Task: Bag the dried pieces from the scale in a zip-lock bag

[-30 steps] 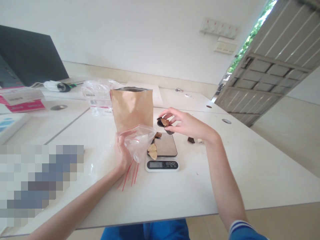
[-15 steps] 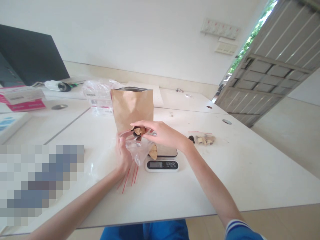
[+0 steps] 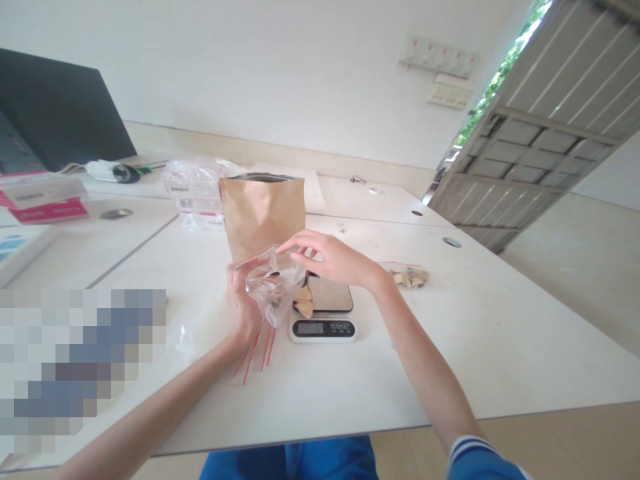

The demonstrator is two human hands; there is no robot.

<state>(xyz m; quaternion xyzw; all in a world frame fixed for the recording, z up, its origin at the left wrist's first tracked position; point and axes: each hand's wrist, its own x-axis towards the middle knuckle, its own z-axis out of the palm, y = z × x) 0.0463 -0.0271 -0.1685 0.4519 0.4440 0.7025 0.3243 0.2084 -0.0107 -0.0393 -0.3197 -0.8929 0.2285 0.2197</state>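
Note:
My left hand [image 3: 241, 307] grips a small clear zip bag [image 3: 273, 285] by its side, holding its mouth up above the table. Dark dried pieces show inside the bag. My right hand [image 3: 330, 257] hovers at the bag's mouth with fingers stretched out and apart, holding nothing I can see. Just behind and below the bag sits a small digital kitchen scale [image 3: 325, 313] with tan dried slices [image 3: 304, 303] on its plate. A brown paper stand-up pouch [image 3: 263, 215] stands open behind the hands.
A filled clear bag of dried pieces [image 3: 410, 276] lies right of the scale. Spare zip bags with red strips [image 3: 257, 350] lie flat under my left wrist. A pile of clear bags [image 3: 195, 187], pink boxes [image 3: 43, 200] and a dark monitor [image 3: 55, 113] stand at the back left.
My right hand carried dried pieces from above the scale to the bag's mouth, let them drop in, and now has its fingers spread. The left hand kept hold of the bag.

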